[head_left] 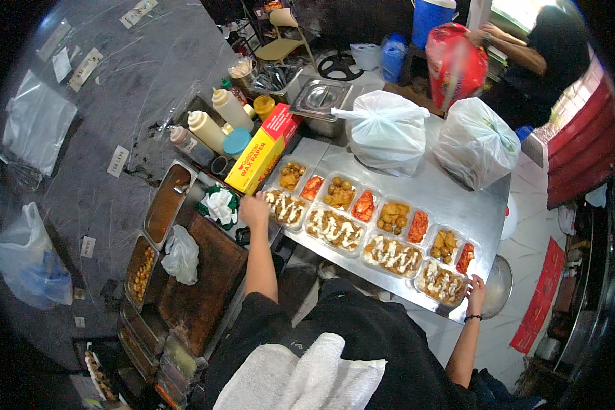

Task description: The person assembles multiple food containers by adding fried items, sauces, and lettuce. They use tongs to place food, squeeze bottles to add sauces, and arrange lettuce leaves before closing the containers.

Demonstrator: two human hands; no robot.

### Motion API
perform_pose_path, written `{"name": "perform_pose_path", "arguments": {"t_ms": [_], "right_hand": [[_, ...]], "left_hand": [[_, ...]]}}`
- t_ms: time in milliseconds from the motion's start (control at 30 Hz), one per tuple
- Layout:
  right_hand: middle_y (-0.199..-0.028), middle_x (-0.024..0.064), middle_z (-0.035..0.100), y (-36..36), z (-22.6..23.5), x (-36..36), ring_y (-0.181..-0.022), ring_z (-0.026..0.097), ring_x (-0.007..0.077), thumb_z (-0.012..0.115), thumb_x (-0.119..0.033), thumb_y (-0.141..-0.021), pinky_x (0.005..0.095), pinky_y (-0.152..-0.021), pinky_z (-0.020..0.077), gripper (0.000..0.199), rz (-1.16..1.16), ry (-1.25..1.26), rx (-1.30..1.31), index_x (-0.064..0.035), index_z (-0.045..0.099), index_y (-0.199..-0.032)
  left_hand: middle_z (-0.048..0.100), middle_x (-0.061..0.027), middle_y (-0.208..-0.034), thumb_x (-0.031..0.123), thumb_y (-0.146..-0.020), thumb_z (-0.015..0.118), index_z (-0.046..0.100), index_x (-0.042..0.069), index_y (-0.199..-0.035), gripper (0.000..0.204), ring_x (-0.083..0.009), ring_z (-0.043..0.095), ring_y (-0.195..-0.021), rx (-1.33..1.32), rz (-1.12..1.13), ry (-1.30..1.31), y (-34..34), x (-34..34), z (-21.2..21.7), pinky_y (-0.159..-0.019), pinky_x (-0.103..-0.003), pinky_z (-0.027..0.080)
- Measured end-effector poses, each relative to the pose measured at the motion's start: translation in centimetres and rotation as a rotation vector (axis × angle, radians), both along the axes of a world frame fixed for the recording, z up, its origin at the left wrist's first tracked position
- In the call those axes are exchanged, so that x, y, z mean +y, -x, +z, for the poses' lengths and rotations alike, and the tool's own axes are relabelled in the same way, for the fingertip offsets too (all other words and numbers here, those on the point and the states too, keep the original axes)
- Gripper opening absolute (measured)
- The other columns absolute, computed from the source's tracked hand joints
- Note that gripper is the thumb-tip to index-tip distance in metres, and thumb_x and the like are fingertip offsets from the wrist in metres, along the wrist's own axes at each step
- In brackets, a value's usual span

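Several clear plastic meal trays stand in a slanting row along the near side of the steel table (451, 206). Each has compartments with a breaded cutlet under white sauce, brown wedges with small round potatoes, and a red side dish. My left hand (255, 209) is at the outer edge of the leftmost tray (286, 208), just below the wax paper box (264, 149); its fingers are loosely bent around nothing visible. At the other end, my right hand (476, 295) has its fingers apart against the rightmost tray (441, 281).
Two tied white plastic bags (387, 133) sit at the table's back. Squeeze bottles (206, 132) and a lidded steel container (320, 100) line the far left. Left of me are metal food pans (167, 205) and a brown board (205, 280). Another person (550, 61) handles a red bag (456, 65).
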State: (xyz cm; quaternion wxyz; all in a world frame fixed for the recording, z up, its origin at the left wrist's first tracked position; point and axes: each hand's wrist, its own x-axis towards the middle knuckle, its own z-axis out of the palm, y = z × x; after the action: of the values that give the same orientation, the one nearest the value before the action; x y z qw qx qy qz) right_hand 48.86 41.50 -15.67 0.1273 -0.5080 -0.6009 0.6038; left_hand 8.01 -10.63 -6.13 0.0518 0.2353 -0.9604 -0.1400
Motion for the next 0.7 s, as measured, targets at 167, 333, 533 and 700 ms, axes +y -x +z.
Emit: {"name": "perform_pose_path", "arguments": {"t_ms": [167,333,533,700], "right_hand": [[-0.077,0.0009,0.061,2.1,-0.1,-0.7,-0.060,0.048,0.0059,0.056,-0.013,-0.091,0.0205,-0.048,0.0360,0.024,-0.052,0.078,0.122,-0.0066,0.056,-0.114],[-0.070,-0.0014,0.058,2.3,1.3,-1.2,-0.056,0.048,0.0060,0.058,-0.009,-0.088,0.0208,-0.047,0.0350,0.023,-0.153,0.057,0.036,-0.0068,0.059,-0.111],[-0.072,0.0010,0.060,2.8,0.8,-1.5,-0.057,0.052,0.0074,0.052,-0.009,-0.088,0.0204,-0.047,0.0387,0.019,-0.241,0.060,0.027,-0.0051,0.058,-0.107],[-0.070,-0.0025,0.057,1.4,-1.7,-0.1,-0.053,0.045,0.0055,0.059,-0.013,-0.086,0.0216,-0.043,0.0341,0.018,-0.216,-0.030,0.078,-0.0027,0.063,-0.100]], "left_hand": [[0.061,-0.0183,-0.093,0.036,-0.096,0.043,0.056,-0.003,-0.102,0.042,-0.0328,0.059,-0.085,-0.021,0.175,-0.619,1.7,-9.6,-6.4,-0.076,-0.042,0.045],[0.045,0.0016,-0.067,0.027,-0.095,0.053,0.049,0.007,-0.080,0.025,-0.0109,0.044,-0.058,0.178,0.125,-1.361,0.4,-8.6,-6.8,-0.055,-0.027,0.037],[0.059,-0.0034,-0.102,0.024,-0.096,0.051,0.057,0.008,-0.108,0.021,-0.0142,0.054,-0.088,0.106,0.069,-1.239,-0.7,-7.4,-7.2,-0.077,-0.031,0.041],[0.055,-0.0004,-0.095,0.012,-0.089,0.055,0.054,0.009,-0.112,0.023,-0.0139,0.052,-0.085,0.076,0.037,-1.099,-0.4,-7.5,-7.3,-0.075,-0.031,0.041]]}}
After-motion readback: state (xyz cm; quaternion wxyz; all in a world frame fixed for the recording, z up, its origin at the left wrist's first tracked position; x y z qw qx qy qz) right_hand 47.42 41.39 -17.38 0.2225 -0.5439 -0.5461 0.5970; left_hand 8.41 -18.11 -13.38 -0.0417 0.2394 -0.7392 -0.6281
